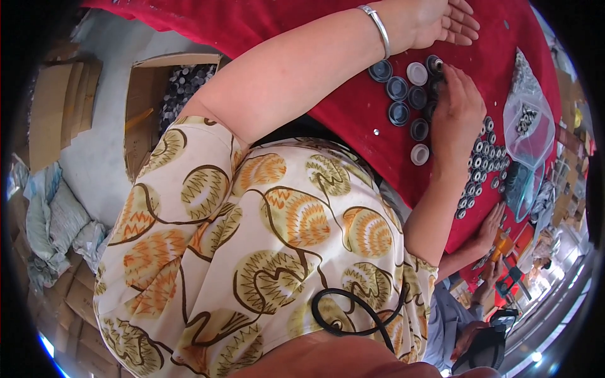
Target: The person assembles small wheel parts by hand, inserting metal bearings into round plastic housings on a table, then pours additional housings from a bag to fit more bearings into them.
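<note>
Now, left hand (449, 22) spread flat on red cloth (353, 110), right hand (455, 113) curled over round caps (398, 88), prob. pinching one.

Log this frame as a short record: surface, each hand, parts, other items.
surface: red cloth over the table
left hand: flat on the cloth, open, silver bracelet on wrist
right hand: fingers on a dark round cap
parts: dark and white caps in rows; small ring parts beside
other: clear bag of small parts; another person's hand
</note>
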`<state>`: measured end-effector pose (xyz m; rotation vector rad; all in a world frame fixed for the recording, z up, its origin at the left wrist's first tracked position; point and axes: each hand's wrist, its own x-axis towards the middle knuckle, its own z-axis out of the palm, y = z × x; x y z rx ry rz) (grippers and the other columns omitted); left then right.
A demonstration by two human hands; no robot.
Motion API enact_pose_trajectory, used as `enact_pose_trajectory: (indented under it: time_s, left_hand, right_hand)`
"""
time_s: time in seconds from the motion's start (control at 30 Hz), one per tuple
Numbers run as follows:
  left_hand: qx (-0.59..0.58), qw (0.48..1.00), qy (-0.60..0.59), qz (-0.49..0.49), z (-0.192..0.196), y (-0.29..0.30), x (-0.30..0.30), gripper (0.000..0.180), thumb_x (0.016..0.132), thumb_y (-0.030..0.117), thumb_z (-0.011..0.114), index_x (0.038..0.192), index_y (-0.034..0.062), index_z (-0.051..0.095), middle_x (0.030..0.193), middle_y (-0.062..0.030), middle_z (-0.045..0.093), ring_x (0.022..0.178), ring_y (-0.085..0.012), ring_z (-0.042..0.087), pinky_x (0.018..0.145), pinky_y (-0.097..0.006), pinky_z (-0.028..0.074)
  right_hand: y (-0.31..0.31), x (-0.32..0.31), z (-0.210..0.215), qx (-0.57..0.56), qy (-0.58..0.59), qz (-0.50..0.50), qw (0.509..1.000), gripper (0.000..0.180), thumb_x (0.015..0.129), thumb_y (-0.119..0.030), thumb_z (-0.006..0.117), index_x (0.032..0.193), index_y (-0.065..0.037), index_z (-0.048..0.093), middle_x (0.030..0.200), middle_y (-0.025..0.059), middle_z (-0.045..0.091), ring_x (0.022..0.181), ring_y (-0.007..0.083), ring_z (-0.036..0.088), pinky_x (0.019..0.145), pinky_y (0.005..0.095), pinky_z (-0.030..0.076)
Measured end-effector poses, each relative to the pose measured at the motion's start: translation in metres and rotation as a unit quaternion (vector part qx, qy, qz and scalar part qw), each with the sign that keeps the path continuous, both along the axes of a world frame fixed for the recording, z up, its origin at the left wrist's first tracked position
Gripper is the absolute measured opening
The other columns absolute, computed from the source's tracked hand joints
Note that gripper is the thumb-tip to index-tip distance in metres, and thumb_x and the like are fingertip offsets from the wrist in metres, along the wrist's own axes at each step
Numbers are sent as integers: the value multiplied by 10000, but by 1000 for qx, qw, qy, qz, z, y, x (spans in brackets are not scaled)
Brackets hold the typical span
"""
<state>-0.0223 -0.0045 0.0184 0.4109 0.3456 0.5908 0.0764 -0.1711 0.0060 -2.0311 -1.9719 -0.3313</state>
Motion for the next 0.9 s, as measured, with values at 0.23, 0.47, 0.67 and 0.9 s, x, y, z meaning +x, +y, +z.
enact_pose_trajectory:
  time_s: [0.23, 0.47, 0.67, 0.9]
  left_hand:
    - [7, 1000, -13, -13, -4, -3, -4, 483, 1042, 482, 368, 1027, 28, 532, 928, -127, 622, 847, -242, 617, 792, -398, 534]
    - [12, 1000, -7, -16, -7, 4, 0, 483, 1045, 477, 361, 1012, 28, 538, 924, -139, 629, 857, -268, 624, 798, -404, 534]
    - [27, 1000, -3, -5, -17, 9, 4, 476, 1053, 455, 343, 1037, 17, 528, 955, -150, 638, 866, -270, 636, 797, -406, 545]
    - [28, 999, 16, -5, -17, 10, -1, 482, 1056, 449, 335, 1053, 11, 534, 971, -156, 638, 887, -272, 636, 803, -408, 541]
  right_hand:
    - [0, -25, 7, -64, -146, -14, 987, 396, 829, -22, 567, 1215, -65, 643, 1243, 81, 647, 1223, 274, 564, 1079, 482, 347]
    - [12, -23, 1, -52, -158, -11, 986, 337, 825, -27, 560, 1144, -41, 670, 1147, 125, 682, 1165, 279, 599, 1057, 444, 383]
    - [-9, 9, 13, 57, 90, -38, 994, 424, 822, 90, 499, 1186, -53, 662, 1121, 159, 691, 1032, 347, 664, 899, 400, 528]
    - [0, -7, -7, -2, 35, -6, 999, 440, 839, 39, 531, 1257, -70, 613, 1281, 106, 628, 1248, 263, 552, 1072, 445, 380]
